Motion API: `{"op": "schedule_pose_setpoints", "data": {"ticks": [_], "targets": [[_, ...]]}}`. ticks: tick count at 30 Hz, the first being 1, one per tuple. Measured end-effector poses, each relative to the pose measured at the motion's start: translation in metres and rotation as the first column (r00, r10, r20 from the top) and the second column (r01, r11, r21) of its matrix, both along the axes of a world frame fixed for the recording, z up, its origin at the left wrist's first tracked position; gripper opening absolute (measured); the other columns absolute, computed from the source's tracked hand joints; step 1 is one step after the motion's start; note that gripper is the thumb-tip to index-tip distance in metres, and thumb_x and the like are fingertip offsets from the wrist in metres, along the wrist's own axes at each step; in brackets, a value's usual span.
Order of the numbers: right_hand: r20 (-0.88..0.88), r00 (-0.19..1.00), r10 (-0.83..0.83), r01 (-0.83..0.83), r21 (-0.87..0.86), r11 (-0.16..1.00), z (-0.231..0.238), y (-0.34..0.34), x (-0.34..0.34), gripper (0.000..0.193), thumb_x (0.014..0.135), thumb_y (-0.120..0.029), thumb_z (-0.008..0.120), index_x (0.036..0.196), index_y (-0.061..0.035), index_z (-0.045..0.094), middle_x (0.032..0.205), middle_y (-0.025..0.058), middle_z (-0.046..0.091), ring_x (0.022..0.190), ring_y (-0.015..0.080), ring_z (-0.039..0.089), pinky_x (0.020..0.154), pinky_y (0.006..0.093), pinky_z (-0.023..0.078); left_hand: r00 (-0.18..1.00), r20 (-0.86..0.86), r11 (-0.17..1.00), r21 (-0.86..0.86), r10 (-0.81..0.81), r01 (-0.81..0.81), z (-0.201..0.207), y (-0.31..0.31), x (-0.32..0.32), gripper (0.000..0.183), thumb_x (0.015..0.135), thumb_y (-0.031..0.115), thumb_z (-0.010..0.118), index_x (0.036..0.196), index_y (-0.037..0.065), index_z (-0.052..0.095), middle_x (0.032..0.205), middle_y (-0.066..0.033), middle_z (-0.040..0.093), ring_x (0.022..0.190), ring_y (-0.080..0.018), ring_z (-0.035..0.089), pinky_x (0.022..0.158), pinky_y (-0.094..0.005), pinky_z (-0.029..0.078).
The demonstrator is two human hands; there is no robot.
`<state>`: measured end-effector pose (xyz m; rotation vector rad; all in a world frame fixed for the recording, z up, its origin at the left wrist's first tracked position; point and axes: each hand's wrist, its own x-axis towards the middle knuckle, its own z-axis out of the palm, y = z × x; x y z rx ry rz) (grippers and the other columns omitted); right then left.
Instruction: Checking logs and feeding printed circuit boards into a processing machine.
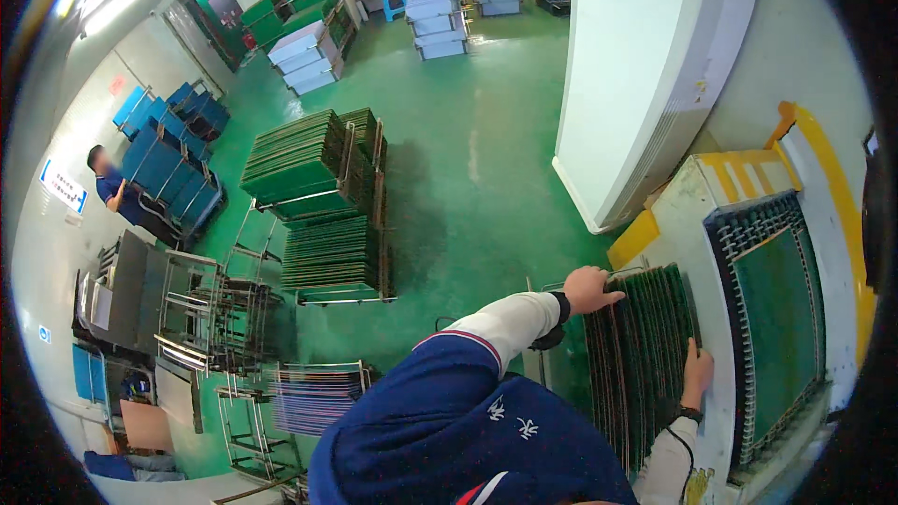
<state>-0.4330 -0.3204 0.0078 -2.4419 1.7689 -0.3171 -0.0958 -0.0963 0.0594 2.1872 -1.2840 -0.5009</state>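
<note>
Below me on the right stands a packed row of upright dark green panels [636, 355] in a metal rack. My left hand [587, 290] is at the far left corner of the row, its fingers closed over the panel edges. At the right side of the row, my right hand [697, 376] grips the edge of the outer panels; some of its fingers are hidden. Just right of that hand is a pale machine [697, 206] with a chain-like toothed conveyor [744, 355]. One flat green panel [778, 327] lies on this conveyor.
Two more racks of green panels [323, 248] stand on the green floor to the left. Bare metal racks [210, 318] and a rack of purplish sheets [318, 397] are nearer. A tall white cabinet [627, 65] rises ahead. A person [117, 192] stands beside blue carts [168, 168] at far left.
</note>
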Motion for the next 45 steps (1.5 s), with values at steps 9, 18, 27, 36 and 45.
{"op": "schedule_pose_setpoints", "data": {"ticks": [9, 18, 27, 36, 45], "targets": [[-0.05, 0.999, -0.014, 0.022, 0.152, 0.988, 0.015, 0.005, 0.008, 0.068, 0.09, -0.063, 0.052, 0.103, 0.0009, 0.071, 0.109, 0.0248, 0.067, 0.101, 0.041, 0.063, 0.086, 0.0488, 0.05, 1.0, -0.008, 0.999, -0.053, 0.009, -0.01, -0.009, 0.002, 0.003, 0.056, 0.089, 0.056, 0.058, 0.086, 0.0, 0.065, 0.088, -0.0203, 0.065, 0.088, -0.0393, 0.062, 0.079, -0.0506, 0.05], [-0.056, 0.998, -0.027, 0.031, 0.074, 0.997, 0.01, 0.008, 0.006, 0.063, 0.092, -0.059, 0.054, 0.093, 0.0012, 0.072, 0.096, 0.0244, 0.069, 0.092, 0.0421, 0.064, 0.082, 0.0491, 0.049, 0.999, 0.02, 0.995, -0.096, 0.027, -0.025, -0.022, -0.002, 0.002, 0.045, 0.095, 0.042, 0.053, 0.086, 0.0, 0.066, 0.087, -0.0216, 0.065, 0.088, -0.0418, 0.062, 0.078, -0.0526, 0.049], [-0.027, 1.0, -0.006, 0.008, 0.095, 0.995, 0.013, 0.011, 0.011, 0.063, 0.092, -0.059, 0.054, 0.088, 0.0015, 0.071, 0.095, 0.0247, 0.068, 0.093, 0.0416, 0.064, 0.082, 0.0494, 0.048, 0.999, 0.014, 0.995, -0.091, 0.034, -0.032, -0.027, -0.002, 0.003, 0.045, 0.095, 0.043, 0.053, 0.085, 0.001, 0.066, 0.086, -0.0211, 0.065, 0.087, -0.0416, 0.061, 0.078, -0.0529, 0.049], [0.052, 0.998, 0.029, -0.034, 0.107, 0.994, 0.02, 0.017, 0.016, 0.062, 0.093, -0.054, 0.056, 0.086, 0.0059, 0.069, 0.092, 0.0282, 0.067, 0.089, 0.0431, 0.062, 0.078, 0.0508, 0.047, 0.999, 0.005, 0.993, -0.112, 0.037, -0.036, -0.023, 0.002, 0.004, 0.05, 0.094, 0.048, 0.054, 0.083, 0.0, 0.065, 0.086, -0.0216, 0.064, 0.085, -0.0414, 0.061, 0.077, -0.0521, 0.049], [-0.026, 1.0, -0.006, 0.01, 0.156, 0.988, 0.017, 0.012, 0.018, 0.066, 0.092, -0.056, 0.056, 0.104, 0.0071, 0.07, 0.108, 0.029, 0.067, 0.101, 0.0429, 0.063, 0.089, 0.0486, 0.049, 0.999, 0.032, 0.999, -0.052, 0.015, -0.013, -0.007, 0.008, 0.004, 0.066, 0.083, 0.065, 0.062, 0.087, -0.001, 0.065, 0.09, -0.0214, 0.065, 0.089, -0.0395, 0.063, 0.081, -0.0493, 0.05]]}}
